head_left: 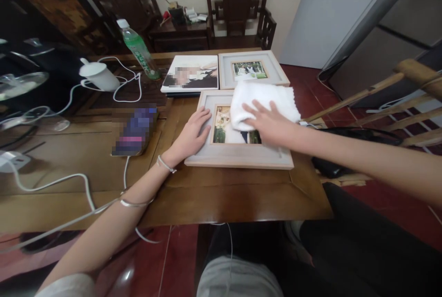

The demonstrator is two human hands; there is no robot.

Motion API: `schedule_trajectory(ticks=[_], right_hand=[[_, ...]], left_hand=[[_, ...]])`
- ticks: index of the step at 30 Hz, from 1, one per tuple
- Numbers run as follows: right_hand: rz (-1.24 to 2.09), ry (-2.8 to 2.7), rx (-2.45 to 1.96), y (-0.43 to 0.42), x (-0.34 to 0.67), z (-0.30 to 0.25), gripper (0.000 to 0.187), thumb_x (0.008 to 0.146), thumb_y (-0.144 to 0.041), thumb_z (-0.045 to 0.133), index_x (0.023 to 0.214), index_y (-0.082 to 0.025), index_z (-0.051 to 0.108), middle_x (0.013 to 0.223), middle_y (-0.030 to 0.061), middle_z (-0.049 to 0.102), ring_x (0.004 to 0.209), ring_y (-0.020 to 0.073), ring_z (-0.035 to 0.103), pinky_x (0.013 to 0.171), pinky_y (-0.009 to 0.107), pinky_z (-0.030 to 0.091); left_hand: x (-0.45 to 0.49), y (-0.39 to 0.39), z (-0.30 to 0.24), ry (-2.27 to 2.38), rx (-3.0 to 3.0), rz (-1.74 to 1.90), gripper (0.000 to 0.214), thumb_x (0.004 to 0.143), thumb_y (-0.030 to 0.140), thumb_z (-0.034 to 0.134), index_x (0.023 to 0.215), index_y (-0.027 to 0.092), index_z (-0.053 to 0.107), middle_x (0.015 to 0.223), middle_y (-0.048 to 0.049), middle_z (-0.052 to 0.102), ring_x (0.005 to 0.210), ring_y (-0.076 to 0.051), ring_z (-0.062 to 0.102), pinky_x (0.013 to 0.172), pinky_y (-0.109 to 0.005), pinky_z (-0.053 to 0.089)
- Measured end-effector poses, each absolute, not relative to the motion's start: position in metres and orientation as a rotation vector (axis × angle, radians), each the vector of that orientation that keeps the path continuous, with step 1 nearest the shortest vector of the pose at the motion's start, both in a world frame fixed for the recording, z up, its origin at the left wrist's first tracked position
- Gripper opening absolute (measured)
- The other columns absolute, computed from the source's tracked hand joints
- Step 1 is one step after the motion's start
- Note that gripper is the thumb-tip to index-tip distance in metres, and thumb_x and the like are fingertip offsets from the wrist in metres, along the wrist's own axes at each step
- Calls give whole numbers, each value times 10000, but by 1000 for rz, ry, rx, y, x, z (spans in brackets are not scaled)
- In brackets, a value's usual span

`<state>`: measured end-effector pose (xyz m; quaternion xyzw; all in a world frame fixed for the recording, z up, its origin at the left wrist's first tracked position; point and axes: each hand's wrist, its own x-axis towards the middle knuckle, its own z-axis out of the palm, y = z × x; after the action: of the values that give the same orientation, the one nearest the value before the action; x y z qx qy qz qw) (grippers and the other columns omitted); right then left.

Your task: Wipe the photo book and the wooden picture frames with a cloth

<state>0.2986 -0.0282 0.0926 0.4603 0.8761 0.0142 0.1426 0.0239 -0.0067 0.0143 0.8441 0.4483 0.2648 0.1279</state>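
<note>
A pale wooden picture frame (pixel 238 161) with a wedding photo in it lies flat near the table's front right. My left hand (pixel 189 133) rests over its left edge, fingers stretched out and thumb apart. Across the frame's upper right lies a folded white cloth (pixel 264 99). My right hand (pixel 267 122) holds this cloth against the frame, fingers spread over it; the cloth hides part of the photo. Just behind, a second pale frame (pixel 278 69) with a photo touches a white-edged photo panel (pixel 191 60), which lies on something dark.
Left of the frame are a phone (pixel 134 131) on a cable, a green-labelled bottle (pixel 140 53), a white lidded cup (pixel 99 75) and several white cables. A wooden chair (pixel 386 90) stands right of the table (pixel 224 200). Dark carved chairs (pixel 238 7) line the wall.
</note>
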Motion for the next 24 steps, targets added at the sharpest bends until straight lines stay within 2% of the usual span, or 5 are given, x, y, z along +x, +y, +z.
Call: schedule_trajectory(ticks=[5,10,14,19,24], right_hand=[[189,2510,1319,10,309,89,716,848,42,487,1535,-145,566,1775,180,166,1589,539,147,1124,845,291],[42,2478,1271,-32,297,96,776,800,73,514,1514,-216,611,1760,130,248,1562,554,225,1115,840,331],[-221,2472,1211,-89,288,121,759,782,93,492,1458,-205,663,1722,117,337,1551,511,307,1132,769,407],[-524,2580,1135,-131,280,144,732,769,56,524,1420,-232,690,1652,135,461,1454,465,499,1060,640,552],[-345,2585,1129,-117,276,122,744,796,47,517,1473,-235,638,1718,110,345,1537,480,362,1114,711,468]], left_hand=[[23,-7,14,1296,2448,779,477,1039,341,457,1437,121,603,1572,-172,565,1557,-325,410,1299,-575,323],[23,-7,15,1292,2444,792,480,1038,342,462,1435,116,606,1565,-178,570,1556,-326,411,1299,-569,323],[25,-7,14,1295,2437,806,478,1029,333,465,1431,118,609,1558,-182,574,1547,-336,420,1295,-583,323],[25,-7,14,1297,2432,791,477,1027,341,453,1433,144,606,1568,-159,567,1551,-335,412,1299,-594,312],[24,-6,15,1292,2447,774,491,1033,360,443,1433,128,607,1570,-173,563,1553,-332,409,1302,-577,316]])
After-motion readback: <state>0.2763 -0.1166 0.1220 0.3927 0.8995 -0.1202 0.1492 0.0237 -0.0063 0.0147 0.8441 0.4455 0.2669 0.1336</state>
